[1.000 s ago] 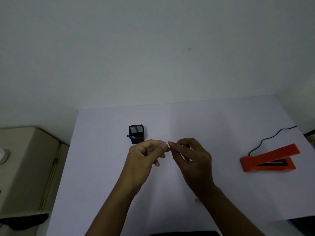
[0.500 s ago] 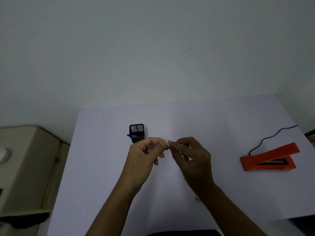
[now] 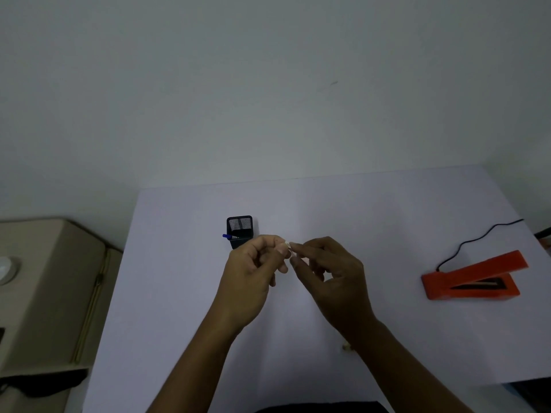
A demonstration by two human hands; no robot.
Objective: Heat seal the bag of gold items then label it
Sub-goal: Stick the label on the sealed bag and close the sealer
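Above the middle of the white table (image 3: 179, 263), my left hand (image 3: 250, 281) and my right hand (image 3: 331, 281) meet at the fingertips. Both pinch a tiny white label (image 3: 288, 244) between thumb and forefinger. The label is too small to read. A small gold-coloured bit (image 3: 346, 348) peeks out from under my right forearm on the table; the rest of what lies there is hidden by the arm. The orange heat sealer (image 3: 474, 278) sits at the right with its lever raised, well apart from both hands.
A black mesh pen holder (image 3: 240, 231) with a blue pen (image 3: 228, 236) stands just behind my left hand. The sealer's black cord (image 3: 477, 236) runs off to the right table edge. A beige cabinet (image 3: 50, 287) stands left of the table.
Both hands stay together at the same spot, still pinching the label. My right hand's lower fingers have spread slightly.
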